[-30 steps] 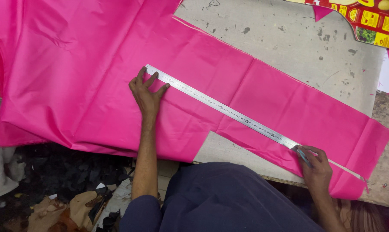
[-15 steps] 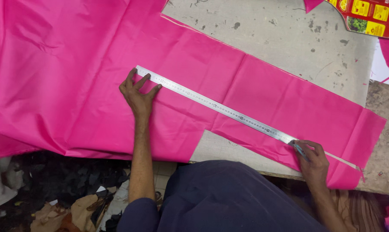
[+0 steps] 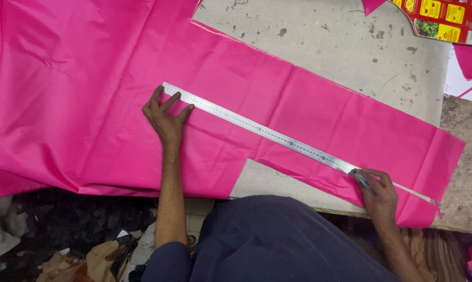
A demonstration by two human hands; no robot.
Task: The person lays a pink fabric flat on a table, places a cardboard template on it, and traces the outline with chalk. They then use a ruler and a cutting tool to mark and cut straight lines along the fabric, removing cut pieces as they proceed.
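Fabric: a sheet of bright pink cloth (image 3: 90,104) lies flat on the grey worktable (image 3: 350,57), its wide part at the left and a long narrow strip (image 3: 350,125) running out to the right; a rectangular step is already cut out of the near edge, where bare table shows.
Left hand: the left hand (image 3: 165,117) presses down with fingers spread wide, fingertips on the near edge of the ruler's left end, holding nothing.
Ruler: a long steel ruler (image 3: 257,128) lies slantwise across the cloth, from the left hand down to the right hand, flat and touching the fabric along its whole length.
Right hand: the right hand (image 3: 379,193) is closed around a slim blue marking tool (image 3: 362,180), probably a pen or chalk holder, its tip at the ruler's right end.
Mark: a pale line (image 3: 416,192) seems to run on from the ruler's end toward the strip's right corner, though it is too faint to be sure.
Progress: the straightedge is placed and pinned and the tool is at the edge; no cut along this line shows yet.
Surroundings: printed red and yellow card (image 3: 444,21) at the far right, cloth scraps (image 3: 79,245) on the floor at the near left.
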